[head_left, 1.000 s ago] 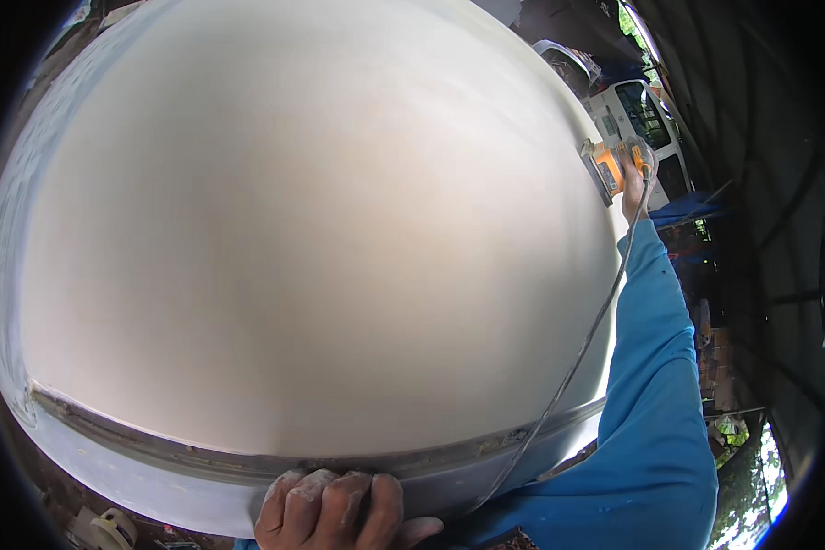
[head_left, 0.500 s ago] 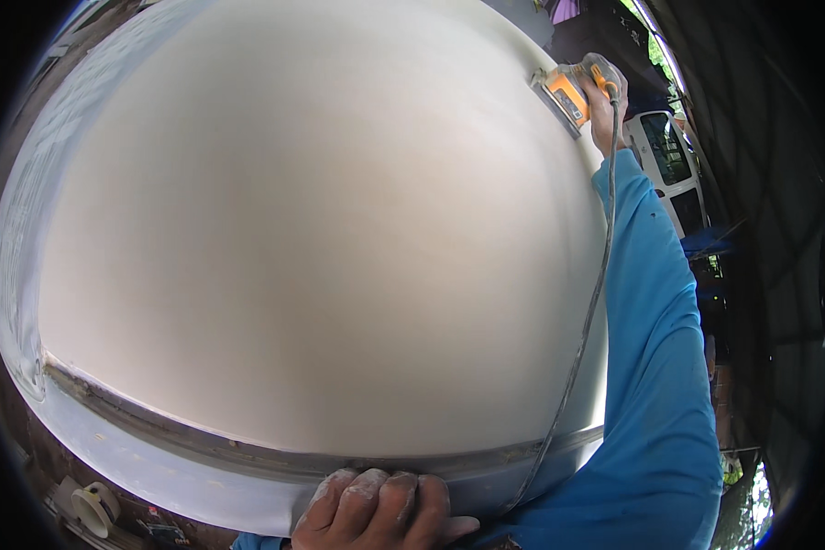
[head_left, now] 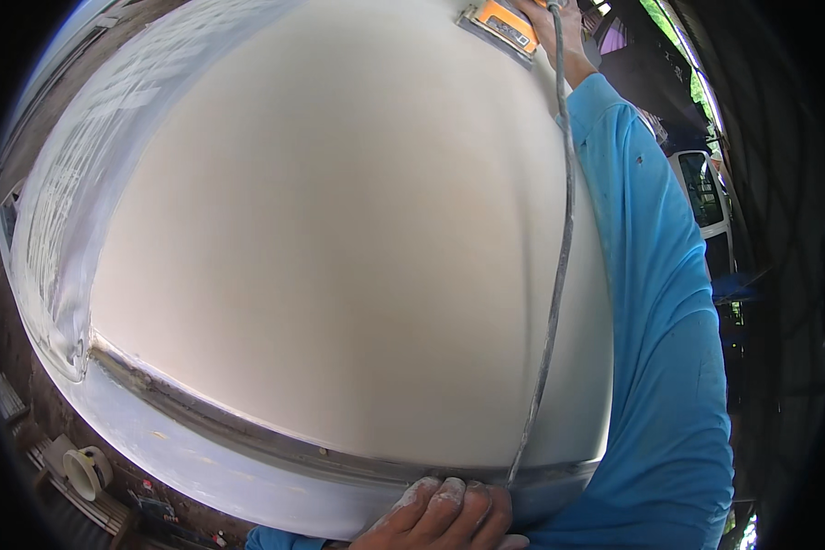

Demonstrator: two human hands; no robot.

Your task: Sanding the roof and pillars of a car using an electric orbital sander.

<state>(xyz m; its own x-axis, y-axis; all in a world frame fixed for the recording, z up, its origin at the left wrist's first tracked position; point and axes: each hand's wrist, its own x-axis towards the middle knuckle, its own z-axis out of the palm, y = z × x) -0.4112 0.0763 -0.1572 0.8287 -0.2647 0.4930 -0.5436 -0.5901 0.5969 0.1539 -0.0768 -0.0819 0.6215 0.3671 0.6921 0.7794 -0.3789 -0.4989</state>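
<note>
A large cream-white panel point(head_left: 339, 257) with a bare grey metal lower edge fills most of the view. My right hand point(head_left: 559, 27), arm stretched out in a blue sleeve, grips an orange electric sander point(head_left: 502, 26) pressed flat on the panel's far top edge. The sander's grey cord point(head_left: 552, 275) runs down across the panel to the near edge. My dusty left hand point(head_left: 445, 518) rests with curled fingers on the panel's near lower rim, beside the end of the cord.
A white vehicle point(head_left: 706, 197) stands at the right behind my arm, with green foliage above it. A roll of white tape point(head_left: 87, 469) and small items lie on the ground at the lower left.
My right hand has pushed the sander further up and to the left along the panel's far edge, and my arm has stretched out more. The left hand stays on the near rim.
</note>
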